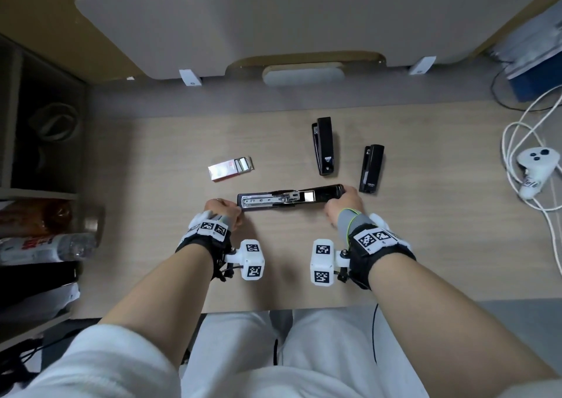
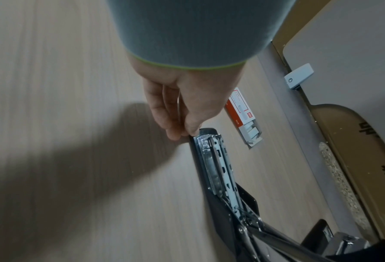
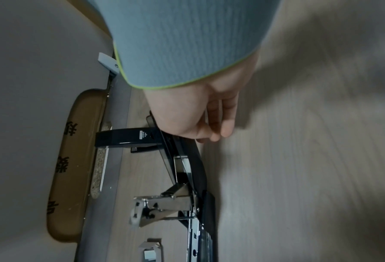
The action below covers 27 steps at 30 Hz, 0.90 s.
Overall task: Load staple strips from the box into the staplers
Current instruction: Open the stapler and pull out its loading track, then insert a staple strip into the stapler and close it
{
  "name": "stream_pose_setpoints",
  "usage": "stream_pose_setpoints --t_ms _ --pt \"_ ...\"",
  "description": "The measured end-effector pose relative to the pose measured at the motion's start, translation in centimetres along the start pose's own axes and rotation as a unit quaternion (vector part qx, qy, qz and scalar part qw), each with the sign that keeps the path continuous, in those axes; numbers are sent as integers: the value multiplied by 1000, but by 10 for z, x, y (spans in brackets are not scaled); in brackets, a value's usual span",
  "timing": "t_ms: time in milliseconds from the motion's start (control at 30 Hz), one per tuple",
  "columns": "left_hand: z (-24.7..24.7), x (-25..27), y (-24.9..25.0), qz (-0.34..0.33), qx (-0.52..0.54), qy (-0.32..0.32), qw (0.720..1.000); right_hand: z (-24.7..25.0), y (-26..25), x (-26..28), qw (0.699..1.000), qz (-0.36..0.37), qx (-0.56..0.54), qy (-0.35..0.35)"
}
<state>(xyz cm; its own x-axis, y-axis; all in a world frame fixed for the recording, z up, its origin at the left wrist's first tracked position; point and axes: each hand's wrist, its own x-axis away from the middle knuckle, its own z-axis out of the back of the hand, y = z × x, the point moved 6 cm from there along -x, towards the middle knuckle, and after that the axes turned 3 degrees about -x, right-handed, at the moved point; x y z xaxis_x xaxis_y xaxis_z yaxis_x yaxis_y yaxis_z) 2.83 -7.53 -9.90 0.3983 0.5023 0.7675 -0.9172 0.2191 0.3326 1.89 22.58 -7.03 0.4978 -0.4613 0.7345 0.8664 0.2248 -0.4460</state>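
A black stapler (image 1: 290,198) (image 2: 218,168) (image 3: 187,168) lies swung open flat on the wooden table, with its metal staple channel facing up. My left hand (image 1: 223,212) (image 2: 180,106) pinches its left end between thumb and fingers. My right hand (image 1: 345,204) (image 3: 198,115) grips the black cover at its right end. The red-and-white staple box (image 1: 230,168) (image 2: 243,113) (image 3: 149,251) lies open behind the left hand, and silver strips show at its open end. Two other black staplers (image 1: 324,145) (image 1: 371,168) lie closed behind the right hand.
A white controller (image 1: 536,166) with looped white cables lies at the table's right side. A grey panel (image 1: 273,26) stands along the back edge. A shelf at the left holds a plastic bottle (image 1: 45,248). My lap is right against the table's front edge.
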Motion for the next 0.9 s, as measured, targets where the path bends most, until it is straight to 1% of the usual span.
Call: stream_pose_setpoints --t_ms 100,167,200,233,267,333,400,467,500,567,600,633,667,700,733,800,900 --pt "-8 -7 -5 -26 -31 -54 998 15 -4 7 999 -1 2 37" --pt "-3 -14 -10 -16 -58 -42 997 18 -12 15 998 -7 -22 57" --pt "2 -17 -9 -8 -63 -26 998 18 -18 16 996 -6 -40 75" --pt "5 -16 -6 1 -74 -24 997 19 -26 18 994 2 -54 97" --pt "8 -12 0 -1 -89 -37 995 20 -35 21 991 18 -52 122" --pt "16 2 16 -11 -101 -85 991 24 -57 32 983 66 -23 168" --pt "29 3 28 -24 -52 -95 994 19 -78 43 978 97 7 185" --pt "30 -15 32 -27 -50 -85 995 7 -91 45 979 120 11 167" --pt "26 -34 28 -22 -45 -81 995 -1 -95 46 980 131 5 151" --pt "20 -86 11 -19 -23 -52 998 -25 -104 52 982 150 -12 110" --pt "21 -99 9 -29 -7 -36 999 -39 -108 55 984 156 -19 89" --pt "26 -99 13 -42 -2 -30 999 -52 -111 57 984 160 -26 71" --pt "36 -85 22 -56 -11 -26 998 -64 -114 59 984 163 -34 58" --pt "50 -51 39 -74 -21 -26 997 -70 -116 61 984 164 -44 52" --pt "56 -42 46 -84 -35 -22 996 -77 -118 61 983 166 -54 49" --pt "66 -42 52 -97 -44 -17 994 -98 -123 59 983 170 -52 34" --pt "69 -55 53 -109 -36 -10 993 -124 -129 55 983 185 -1 -3"
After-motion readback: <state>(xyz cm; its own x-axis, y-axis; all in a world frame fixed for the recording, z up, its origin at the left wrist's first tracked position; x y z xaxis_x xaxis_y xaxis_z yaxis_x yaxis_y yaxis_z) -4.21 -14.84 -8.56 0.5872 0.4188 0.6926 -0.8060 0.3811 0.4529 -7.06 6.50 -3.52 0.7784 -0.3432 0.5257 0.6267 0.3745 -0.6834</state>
